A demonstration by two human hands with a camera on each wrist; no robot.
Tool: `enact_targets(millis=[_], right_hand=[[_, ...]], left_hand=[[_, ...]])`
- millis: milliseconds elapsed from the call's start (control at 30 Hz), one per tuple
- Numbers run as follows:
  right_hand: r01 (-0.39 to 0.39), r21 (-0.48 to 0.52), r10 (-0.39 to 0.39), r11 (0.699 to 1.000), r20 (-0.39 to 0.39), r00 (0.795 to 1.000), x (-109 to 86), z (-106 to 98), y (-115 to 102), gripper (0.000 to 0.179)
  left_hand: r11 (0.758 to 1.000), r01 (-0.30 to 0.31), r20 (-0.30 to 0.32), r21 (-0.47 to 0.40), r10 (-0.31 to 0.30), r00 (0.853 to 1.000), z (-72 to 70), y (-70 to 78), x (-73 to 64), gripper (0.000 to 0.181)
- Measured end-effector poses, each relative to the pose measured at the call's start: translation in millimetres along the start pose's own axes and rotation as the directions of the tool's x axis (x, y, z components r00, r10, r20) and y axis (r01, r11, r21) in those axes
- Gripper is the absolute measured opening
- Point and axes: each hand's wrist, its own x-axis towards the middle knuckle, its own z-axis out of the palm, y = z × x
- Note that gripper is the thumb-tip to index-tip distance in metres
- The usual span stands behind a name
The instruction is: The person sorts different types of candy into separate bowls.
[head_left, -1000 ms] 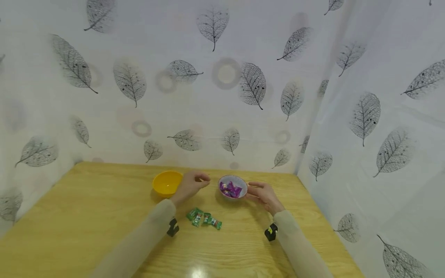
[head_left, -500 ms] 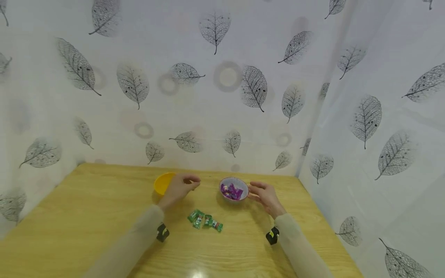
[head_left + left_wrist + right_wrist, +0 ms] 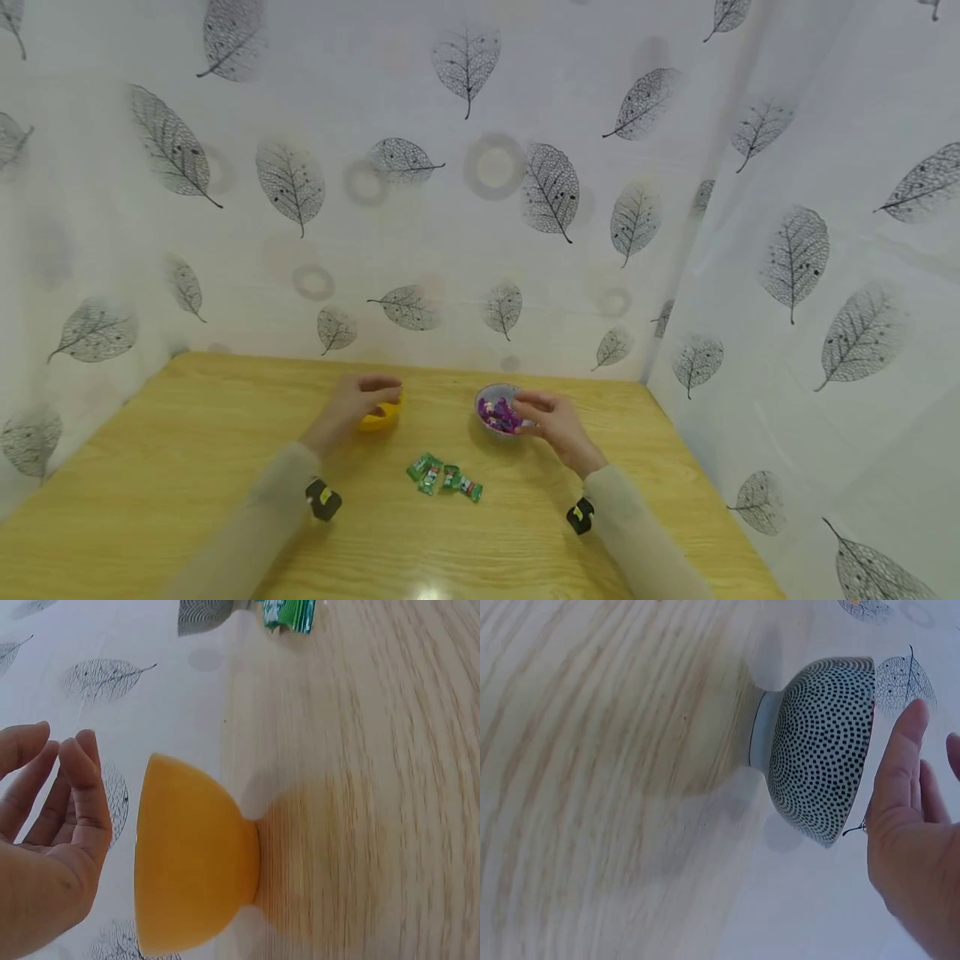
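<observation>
My left hand [image 3: 351, 410] hovers over the near left part of the yellow bowl [image 3: 387, 419], its fingers loosely bent with nothing seen between them. In the left wrist view that orange-yellow bowl [image 3: 191, 859] stands upright on the table beside the fingers. Over the right rim of a small dotted bowl [image 3: 821, 746] is my right hand [image 3: 561, 429], fingers extended and parted from the thumb. Several purple-wrapped candies [image 3: 498, 414] lie inside the dotted bowl, partly hidden by the fingertips. In the right wrist view the right hand [image 3: 919, 832] is just above rim height, holding nothing visible.
Several green-wrapped candies [image 3: 426, 472] lie on the wooden table [image 3: 420, 542] in front of and between the two bowls. White cloth [image 3: 420, 242] printed with grey leaves hangs behind the table and along its right side.
My left hand has moved left, from between the bowls across the yellow bowl. The right hand has shifted slightly left, from beside the dotted bowl to over its rim.
</observation>
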Motion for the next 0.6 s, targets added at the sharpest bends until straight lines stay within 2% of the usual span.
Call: enact_targets(millis=[233, 367, 500, 600], right_hand=[[0.044, -0.157, -0.027, 0.987, 0.111, 0.994, -4.7, 8.8, 2.3, 0.042], [0.066, -0.206, -0.027, 0.976, 0.185, 0.982, -9.1, 15.9, 6.3, 0.040], [0.092, -0.243, -0.023, 0.966, 0.273, 0.962, -15.2, 26.0, 9.0, 0.040], [0.135, -0.294, -0.024, 0.946, 0.353, 0.935, -21.3, 34.8, 8.9, 0.039]], left_hand=[[0.999, 0.002, -0.028, 0.032, -0.001, 1.000, -21.9, -2.8, -6.6, 0.041], [0.998, 0.043, -0.060, 0.040, -0.041, 0.997, -33.7, -5.9, -8.2, 0.043], [0.996, 0.085, -0.089, 0.037, -0.082, 0.993, -44.3, -10.3, -7.6, 0.045], [0.995, 0.085, -0.113, 0.053, -0.078, 0.991, -52.2, -14.7, -7.8, 0.045]])
